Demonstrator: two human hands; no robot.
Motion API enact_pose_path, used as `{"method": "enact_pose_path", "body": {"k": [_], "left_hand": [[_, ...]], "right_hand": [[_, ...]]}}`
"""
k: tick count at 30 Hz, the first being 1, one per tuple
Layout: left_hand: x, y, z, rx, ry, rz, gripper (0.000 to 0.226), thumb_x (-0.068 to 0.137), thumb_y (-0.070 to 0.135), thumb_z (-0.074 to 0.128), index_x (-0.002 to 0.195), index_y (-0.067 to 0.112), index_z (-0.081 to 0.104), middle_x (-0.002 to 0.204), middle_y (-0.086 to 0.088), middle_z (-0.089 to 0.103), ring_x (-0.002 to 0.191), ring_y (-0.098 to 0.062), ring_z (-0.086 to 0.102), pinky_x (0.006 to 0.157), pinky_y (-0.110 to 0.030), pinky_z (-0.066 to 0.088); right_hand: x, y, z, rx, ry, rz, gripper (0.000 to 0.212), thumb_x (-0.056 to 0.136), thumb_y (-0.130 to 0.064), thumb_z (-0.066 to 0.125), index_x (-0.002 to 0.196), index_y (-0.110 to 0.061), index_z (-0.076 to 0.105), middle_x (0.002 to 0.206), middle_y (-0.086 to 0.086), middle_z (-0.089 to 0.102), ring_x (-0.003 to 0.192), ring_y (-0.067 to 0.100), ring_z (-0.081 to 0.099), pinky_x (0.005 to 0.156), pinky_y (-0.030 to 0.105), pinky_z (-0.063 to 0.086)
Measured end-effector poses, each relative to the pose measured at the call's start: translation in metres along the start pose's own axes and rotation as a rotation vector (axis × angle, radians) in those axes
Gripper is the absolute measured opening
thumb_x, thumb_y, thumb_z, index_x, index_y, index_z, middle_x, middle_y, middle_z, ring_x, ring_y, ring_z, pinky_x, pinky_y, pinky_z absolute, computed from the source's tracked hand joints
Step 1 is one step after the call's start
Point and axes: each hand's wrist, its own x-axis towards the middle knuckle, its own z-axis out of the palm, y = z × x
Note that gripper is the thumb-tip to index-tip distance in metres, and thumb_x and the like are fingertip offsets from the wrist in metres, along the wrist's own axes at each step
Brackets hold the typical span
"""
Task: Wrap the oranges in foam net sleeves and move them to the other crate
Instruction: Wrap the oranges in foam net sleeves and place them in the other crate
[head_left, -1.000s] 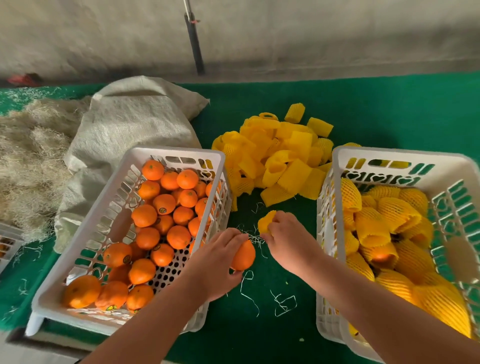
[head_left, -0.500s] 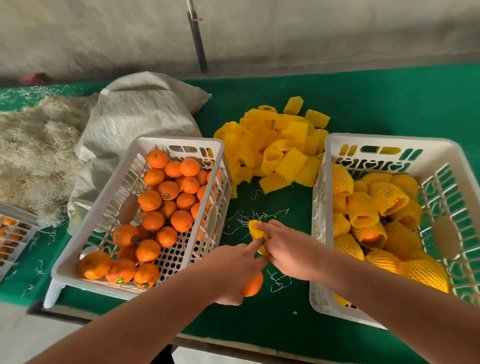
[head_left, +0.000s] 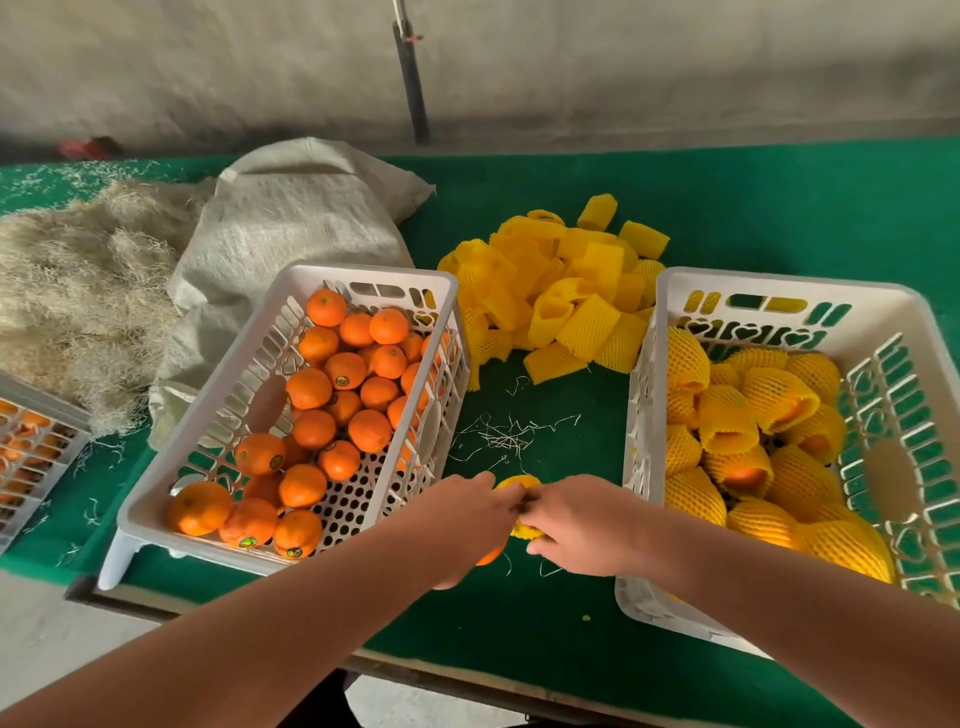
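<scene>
Orange (head_left: 489, 557) near the tabletop's (head_left: 779, 208) front edge, gripped in left hand (head_left: 462, 525); sleeve (head_left: 521, 530) pinched by both, right hand (head_left: 582, 525) included. Bare fruit in left crate (head_left: 363, 275), wrapped fruit in right crate (head_left: 779, 283). Spare sleeves (head_left: 561, 291) heaped toward the far edge.

Both hands (head_left: 524, 525) pinching yellow foam sleeve (head_left: 515, 483), orange (head_left: 489, 557) beneath

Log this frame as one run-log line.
step: sleeving | left hand: holds orange | right hand: pinches yellow sleeve | both between left crate and right crate
</scene>
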Motion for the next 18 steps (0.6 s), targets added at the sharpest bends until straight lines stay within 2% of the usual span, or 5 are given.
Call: {"method": "enact_pose_path", "body": {"k": [2, 7, 12, 15, 18], "left_hand": [[-0.001, 0.001, 0.003, 0.029, -0.012, 0.012, 0.071, 0.074, 0.018, 0.088, 0.134, 0.009, 0.051, 0.124, -0.008, 0.043, 0.082, -0.021, 0.032, 0.063, -0.038, 0.040], [-0.009, -0.005, 0.015, 0.041, -0.042, -0.025, 0.074, 0.077, 0.016, 0.084, 0.140, 0.009, 0.045, 0.132, -0.009, 0.040, 0.087, -0.024, 0.041, 0.069, -0.039, 0.049], [-0.008, -0.007, 0.022, -0.067, -0.085, -0.063, 0.090, 0.074, 0.027, 0.088, 0.147, 0.019, 0.036, 0.141, -0.002, 0.038, 0.100, -0.023, 0.048, 0.074, -0.037, 0.048], [-0.009, -0.003, 0.018, -0.223, -0.112, -0.091, 0.093, 0.071, 0.037, 0.089, 0.146, 0.028, 0.036, 0.142, 0.005, 0.038, 0.115, -0.025, 0.051, 0.085, -0.042, 0.056], [-0.009, -0.005, 0.013, -0.433, -0.112, -0.131, 0.091, 0.066, 0.044, 0.090, 0.141, 0.036, 0.039, 0.143, 0.012, 0.037, 0.122, -0.025, 0.052, 0.086, -0.041, 0.054]], "right_hand": [[0.000, 0.003, 0.004, 0.053, -0.022, 0.081, 0.032, 0.101, -0.043, 0.061, 0.124, -0.020, 0.056, 0.095, -0.002, 0.064, 0.076, 0.018, 0.059, 0.066, 0.030, 0.041], [0.004, 0.007, 0.004, 0.036, 0.005, 0.187, 0.054, 0.099, -0.063, 0.053, 0.135, -0.022, 0.050, 0.115, -0.001, 0.064, 0.092, 0.018, 0.065, 0.079, 0.039, 0.058], [0.018, -0.001, 0.006, 0.104, 0.170, 0.314, 0.043, 0.111, -0.048, 0.025, 0.113, -0.021, 0.058, 0.085, -0.003, 0.060, 0.073, 0.017, 0.061, 0.060, 0.031, 0.045], [0.026, -0.005, 0.005, 0.174, 0.288, 0.447, 0.036, 0.110, -0.043, 0.037, 0.105, -0.018, 0.062, 0.080, -0.004, 0.056, 0.068, 0.015, 0.055, 0.052, 0.023, 0.028], [0.031, -0.004, 0.006, 0.296, 0.324, 0.437, 0.032, 0.098, -0.042, 0.063, 0.123, -0.021, 0.061, 0.103, -0.002, 0.061, 0.090, 0.017, 0.058, 0.066, 0.021, 0.042]]}}
